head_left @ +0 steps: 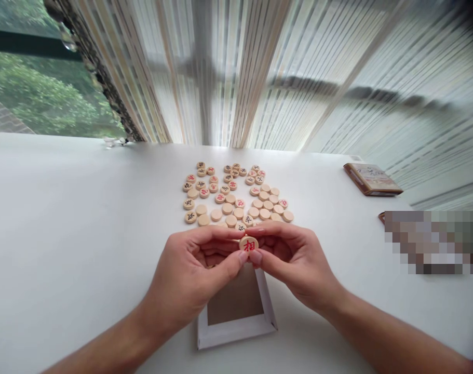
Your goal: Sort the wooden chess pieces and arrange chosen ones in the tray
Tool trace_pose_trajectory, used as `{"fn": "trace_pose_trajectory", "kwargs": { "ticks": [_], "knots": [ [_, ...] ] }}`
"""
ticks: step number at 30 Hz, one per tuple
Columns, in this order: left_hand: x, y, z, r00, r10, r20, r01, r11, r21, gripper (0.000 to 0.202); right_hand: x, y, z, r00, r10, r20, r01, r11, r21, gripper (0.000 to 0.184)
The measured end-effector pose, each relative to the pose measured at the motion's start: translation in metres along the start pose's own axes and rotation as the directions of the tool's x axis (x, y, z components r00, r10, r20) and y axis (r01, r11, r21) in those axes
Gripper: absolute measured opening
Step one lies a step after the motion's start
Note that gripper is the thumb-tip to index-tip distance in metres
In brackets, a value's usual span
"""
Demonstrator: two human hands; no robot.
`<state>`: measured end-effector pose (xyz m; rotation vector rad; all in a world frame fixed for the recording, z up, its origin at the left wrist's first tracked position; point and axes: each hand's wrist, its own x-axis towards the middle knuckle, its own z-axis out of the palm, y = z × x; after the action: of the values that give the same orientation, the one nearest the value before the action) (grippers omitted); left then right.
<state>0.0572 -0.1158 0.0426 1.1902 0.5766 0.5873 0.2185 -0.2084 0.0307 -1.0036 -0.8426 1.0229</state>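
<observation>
Between the thumbs and fingers of both hands I hold a round wooden Chinese chess piece (248,244) with a red character facing me. My left hand (195,259) grips its left side, and my right hand (293,254) its right side. Beneath them lies a shallow white open box (236,335) with a grey-brown bottom; my hands cover its far end. Just beyond, many more chess pieces (227,208) are spread in loose groups on the white table. Some show red or black characters, others a blank face.
On the right of the table (84,234) lies a flat brown-edged box (373,179) with a printed cover. A blurred-out item (431,241) is nearer, at the right edge. A string curtain (220,72) hangs along the table's far side, by a window at the left.
</observation>
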Motion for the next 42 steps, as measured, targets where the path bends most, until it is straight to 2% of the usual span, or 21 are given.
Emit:
{"fn": "trace_pose_trajectory", "kwargs": {
  "ticks": [7, 13, 19, 24, 30, 33, 35, 39, 42],
  "knots": [
    [0.0, 0.0, 0.001, 1.0, 0.03, 0.001, -0.03, 1.0, -0.006, 0.021, -0.002, -0.001, 0.0, 1.0, -0.022, -0.006, 0.022, 0.998, -0.051, 0.024],
    [-0.002, -0.003, 0.003, 1.0, 0.019, -0.006, -0.019, 1.0, 0.015, 0.031, -0.007, 0.003, -0.006, 1.0, -0.022, -0.019, 0.018, 0.983, -0.181, 0.027],
    [-0.003, -0.008, 0.003, 0.998, 0.059, -0.004, -0.059, 0.998, 0.02, 0.036, -0.012, 0.012, -0.016, 0.995, -0.018, -0.103, -0.017, 0.944, -0.329, 0.029],
    [-0.004, -0.009, 0.002, 0.996, 0.083, -0.017, -0.082, 0.996, 0.046, 0.033, -0.016, 0.02, -0.025, 0.987, -0.007, -0.161, -0.056, 0.922, -0.384, 0.03],
    [-0.004, -0.006, 0.002, 0.99, 0.132, 0.041, -0.133, 0.991, 0.022, 0.028, -0.013, 0.017, -0.025, 0.987, -0.027, -0.16, -0.046, 0.898, -0.437, 0.026],
    [-0.003, -0.003, 0.002, 0.989, 0.143, 0.034, -0.146, 0.986, 0.083, 0.023, -0.009, 0.009, -0.015, 0.989, -0.043, -0.142, -0.015, 0.922, -0.386, 0.022],
    [-0.003, -0.001, 0.002, 0.991, 0.129, 0.022, -0.13, 0.985, 0.11, 0.02, -0.006, 0.003, -0.007, 0.99, -0.051, -0.128, 0.011, 0.957, -0.291, 0.019],
    [-0.002, 0.003, 0.001, 0.99, 0.143, -0.003, -0.138, 0.961, 0.241, 0.01, -0.002, -0.002, 0.001, 0.997, 0.008, -0.078, -0.018, 0.991, -0.13, 0.016],
    [-0.001, 0.004, -0.001, 0.994, 0.112, -0.008, -0.106, 0.964, 0.244, 0.011, 0.0, -0.001, 0.0, 0.997, 0.028, -0.065, -0.033, 0.997, -0.071, 0.012]
  ]
}}
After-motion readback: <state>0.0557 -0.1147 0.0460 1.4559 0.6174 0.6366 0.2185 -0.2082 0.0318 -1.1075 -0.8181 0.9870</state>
